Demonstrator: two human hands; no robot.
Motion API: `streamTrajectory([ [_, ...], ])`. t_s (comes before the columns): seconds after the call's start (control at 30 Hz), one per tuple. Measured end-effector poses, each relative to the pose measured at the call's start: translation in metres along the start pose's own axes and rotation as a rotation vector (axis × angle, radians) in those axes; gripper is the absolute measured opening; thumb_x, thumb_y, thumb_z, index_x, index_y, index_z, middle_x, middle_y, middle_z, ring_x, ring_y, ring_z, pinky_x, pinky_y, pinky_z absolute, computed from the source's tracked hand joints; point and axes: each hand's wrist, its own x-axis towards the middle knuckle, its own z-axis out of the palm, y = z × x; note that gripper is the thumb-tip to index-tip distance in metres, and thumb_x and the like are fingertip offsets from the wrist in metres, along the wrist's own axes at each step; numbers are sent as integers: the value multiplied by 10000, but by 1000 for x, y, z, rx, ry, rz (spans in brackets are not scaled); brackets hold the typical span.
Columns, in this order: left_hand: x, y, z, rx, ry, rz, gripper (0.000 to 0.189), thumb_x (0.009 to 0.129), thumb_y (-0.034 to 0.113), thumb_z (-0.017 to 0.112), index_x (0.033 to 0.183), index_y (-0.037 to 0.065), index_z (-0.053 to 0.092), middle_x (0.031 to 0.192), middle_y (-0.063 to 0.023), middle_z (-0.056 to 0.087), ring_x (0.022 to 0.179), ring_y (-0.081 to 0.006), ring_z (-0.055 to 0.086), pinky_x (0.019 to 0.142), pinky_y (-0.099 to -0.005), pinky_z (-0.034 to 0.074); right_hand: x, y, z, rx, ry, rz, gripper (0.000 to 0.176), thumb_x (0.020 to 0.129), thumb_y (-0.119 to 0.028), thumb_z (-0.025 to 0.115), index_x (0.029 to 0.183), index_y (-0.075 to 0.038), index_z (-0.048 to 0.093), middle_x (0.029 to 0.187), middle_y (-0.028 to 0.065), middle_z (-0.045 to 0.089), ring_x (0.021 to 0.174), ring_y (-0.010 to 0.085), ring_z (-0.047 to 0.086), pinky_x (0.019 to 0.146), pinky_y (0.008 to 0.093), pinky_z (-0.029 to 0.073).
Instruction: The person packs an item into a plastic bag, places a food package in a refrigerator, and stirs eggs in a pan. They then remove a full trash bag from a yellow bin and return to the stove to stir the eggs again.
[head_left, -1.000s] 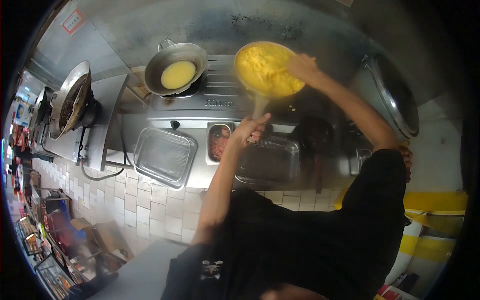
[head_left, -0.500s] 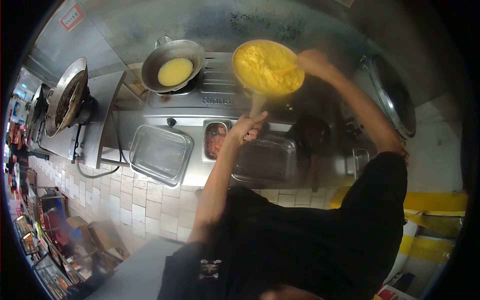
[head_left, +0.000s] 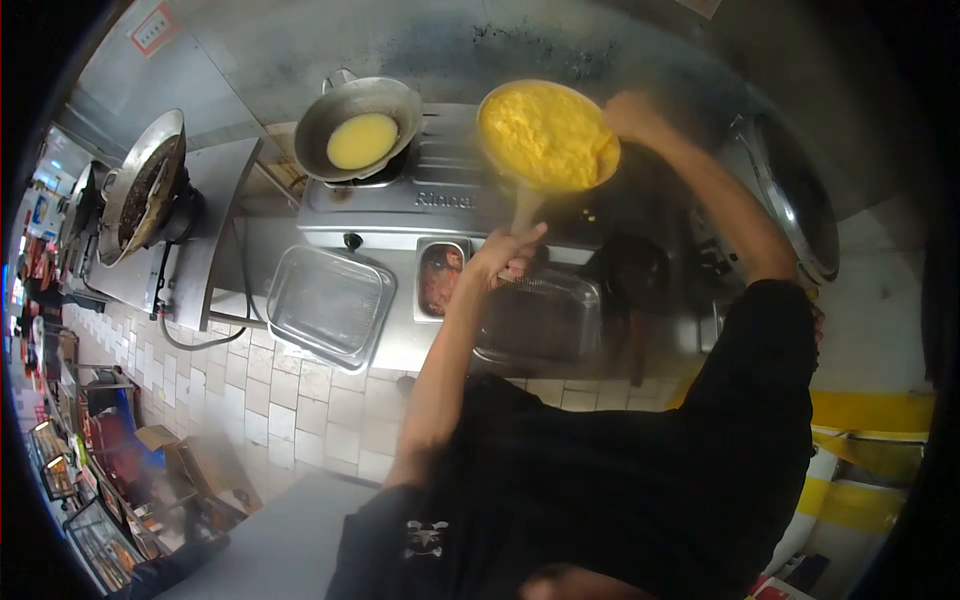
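Observation:
My left hand (head_left: 508, 257) is wrapped around the pale handle (head_left: 528, 208) of a frying pan. Soft yellow scrambled eggs (head_left: 545, 130) fill the frying pan (head_left: 492, 165), which is over the right side of the stove. At the pan's right rim, my right hand (head_left: 632, 115) is closed on a spatula whose orange-yellow edge (head_left: 606, 156) shows among the eggs; its handle is mostly hidden and blurred. To the left, a metal wok (head_left: 405, 105) with a pool of pale yellow liquid (head_left: 362, 140) sits on the stove.
A metal container of chopped pinkish food (head_left: 438, 285) and two clear trays, one at the left (head_left: 330, 310) and one nearer the middle (head_left: 540, 315), lie along the counter front. Another wok (head_left: 150, 190) stands on the left counter. A large round lid (head_left: 795, 200) leans at right.
The spatula has moved toward the pan's right edge, and the eggs have been pushed into a different heap. My left hand still grips the handle. The whole view has shifted slightly.

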Motion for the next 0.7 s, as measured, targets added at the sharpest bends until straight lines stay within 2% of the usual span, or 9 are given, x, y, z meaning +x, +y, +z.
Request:
streamTrajectory([
  [0.03, -2, 4, 2, 8, -2, 12, 347, 888, 308, 735, 912, 98, 460, 618, 68, 391, 427, 10, 291, 327, -169, 214, 8, 4, -2, -34, 83, 6, 72, 722, -91, 670, 733, -42, 723, 790, 140, 711, 767, 293, 703, 673, 391, 556],
  [0.17, -9, 7, 8, 39, 18, -8, 380, 875, 313, 750, 928, 98, 442, 628, 67, 397, 427, 10, 297, 326, -166, 222, 12, 20, -21, -96, 158, -62, 120, 763, -120, 643, 720, -31, 711, 756, 138, 697, 735, 295, 695, 652, 387, 549],
  [0.23, -3, 2, 3, 29, -3, 20, 379, 875, 314, 750, 922, 101, 440, 627, 68, 397, 428, 10, 299, 326, -166, 225, 3, 22, -26, 2, 425, -99, 171, 790, -154, 634, 699, -23, 695, 706, 141, 670, 703, 311, 678, 622, 401, 536],
  [0.3, 0, -2, 0, 27, -10, 15, 371, 880, 313, 744, 916, 103, 440, 623, 69, 395, 428, 9, 299, 328, -166, 230, -5, 8, -25, 44, 365, -46, 187, 803, -170, 632, 714, -14, 685, 713, 156, 656, 698, 336, 664, 626, 430, 521],
  [0.37, -2, 1, 2, 11, -15, 17, 360, 887, 311, 736, 913, 105, 441, 619, 70, 393, 428, 7, 299, 330, -165, 232, -14, -11, -20, 188, 590, -31, 169, 795, -163, 634, 737, -10, 677, 748, 161, 660, 721, 351, 659, 666, 445, 514],
  [0.4, -3, 2, 3, 2, -11, 25, 360, 887, 311, 736, 913, 105, 441, 619, 70, 393, 428, 7, 299, 330, -165, 232, -20, -20, -26, 228, 479, 48, 164, 802, -151, 612, 763, -7, 679, 780, 175, 665, 767, 364, 661, 705, 452, 506],
  [0.57, -3, 4, 1, -22, 7, -14, 339, 891, 315, 731, 888, 107, 463, 619, 74, 392, 426, 5, 302, 339, -165, 229, -50, -39, -51, 117, 339, 115, 181, 817, -133, 571, 730, -23, 686, 770, 192, 668, 757, 341, 674, 682, 454, 504],
  [0.67, -2, 5, 0, -4, 7, -12, 359, 905, 359, 705, 1018, 78, 512, 611, 75, 395, 419, 5, 296, 342, -163, 225, -62, -67, -56, 102, 186, 160, 161, 791, -120, 579, 729, -44, 707, 741, 158, 683, 740, 301, 688, 661, 433, 515],
  [0.7, -1, 3, -2, -4, -27, -14, 389, 911, 376, 694, 1080, 71, 521, 604, 77, 392, 416, 7, 285, 341, -162, 221, -55, -77, -32, 129, 184, 95, 162, 794, -106, 577, 748, -34, 715, 753, 165, 683, 728, 317, 688, 676, 436, 525],
])
